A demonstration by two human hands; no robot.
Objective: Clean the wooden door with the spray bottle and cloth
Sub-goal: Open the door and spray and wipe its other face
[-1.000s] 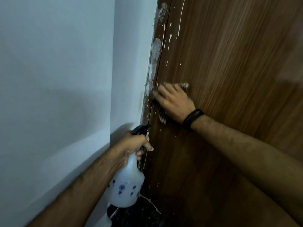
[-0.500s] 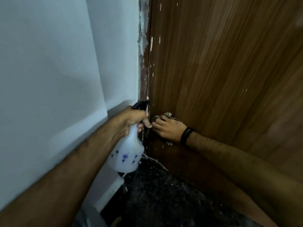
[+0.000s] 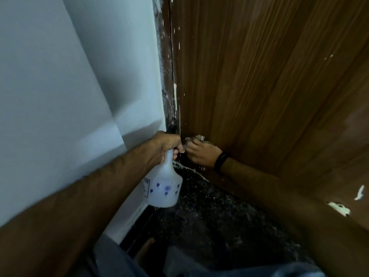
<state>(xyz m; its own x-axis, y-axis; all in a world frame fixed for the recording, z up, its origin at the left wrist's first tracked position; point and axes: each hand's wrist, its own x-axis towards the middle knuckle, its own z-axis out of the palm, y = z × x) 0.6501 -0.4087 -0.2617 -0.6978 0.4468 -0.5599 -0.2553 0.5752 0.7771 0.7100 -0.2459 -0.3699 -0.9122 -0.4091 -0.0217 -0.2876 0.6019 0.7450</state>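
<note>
One spray bottle (image 3: pixel 163 186) hangs from my left hand (image 3: pixel 167 143), fingers wrapped round its neck; translucent white, blue flower prints, contents indiscernible. Just right, my right hand (image 3: pixel 201 153) presses the cloth (image 3: pixel 196 139), fingers spread, low against the paint-flecked wooden door (image 3: pixel 269 80).

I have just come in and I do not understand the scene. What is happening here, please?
A person is cleaning a wooden door. The right hand presses a cloth against the door low down, near its edge by the frame and close to the dark floor. The left hand grips a white spray bottle by the neck, right beside the cloth. White specks show on the door.
</note>
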